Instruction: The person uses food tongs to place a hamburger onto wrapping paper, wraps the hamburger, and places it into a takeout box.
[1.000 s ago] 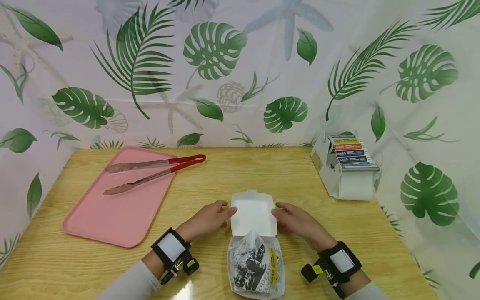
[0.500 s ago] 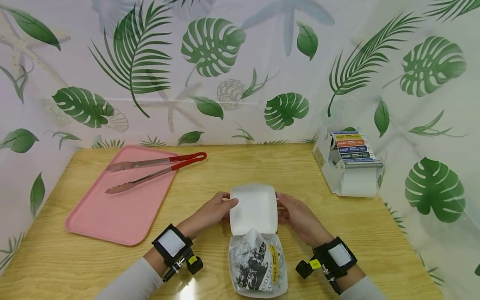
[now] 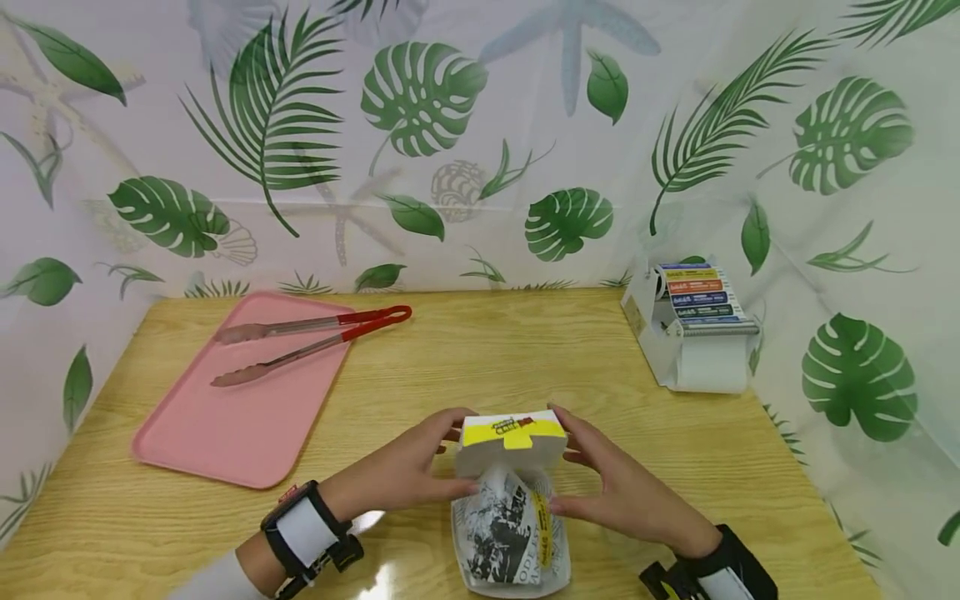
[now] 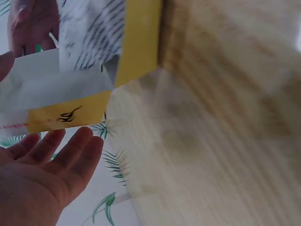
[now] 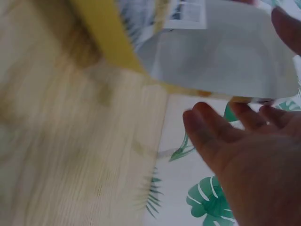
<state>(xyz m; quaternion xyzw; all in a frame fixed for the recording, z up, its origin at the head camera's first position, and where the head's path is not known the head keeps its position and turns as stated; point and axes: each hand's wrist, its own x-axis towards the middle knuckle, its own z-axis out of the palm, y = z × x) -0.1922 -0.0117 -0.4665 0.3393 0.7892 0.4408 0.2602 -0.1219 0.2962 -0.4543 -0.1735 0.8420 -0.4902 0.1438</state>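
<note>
A small hinged takeaway box stands in front of me, its lid [image 3: 513, 433] raised and tilted toward me, showing a yellow and white front. In its base [image 3: 469, 578] lies a food parcel [image 3: 497, 527] wrapped in black-and-white printed paper with a yellow strip label. My left hand [image 3: 397, 467] is at the lid's left side, fingers extended along it and thumb by the paper. At the opposite side, my right hand [image 3: 626, 487] has extended fingers against the lid and its thumb near the label. The wrist views show fingers largely straight beside the lid walls [image 4: 70, 113].
A pink tray [image 3: 217, 437] lies at the left, with red-handled tongs [image 3: 300, 333] across its far part. At the back right stands a label dispenser [image 3: 690, 333] with several coloured rolls. A leaf-patterned cloth [image 3: 450, 225] hangs behind the wooden table [image 3: 465, 342].
The lid has swung up from lying back and tilts toward me. Both hands have moved with it, and their thumbs have come off the lid down toward the wrapped parcel.
</note>
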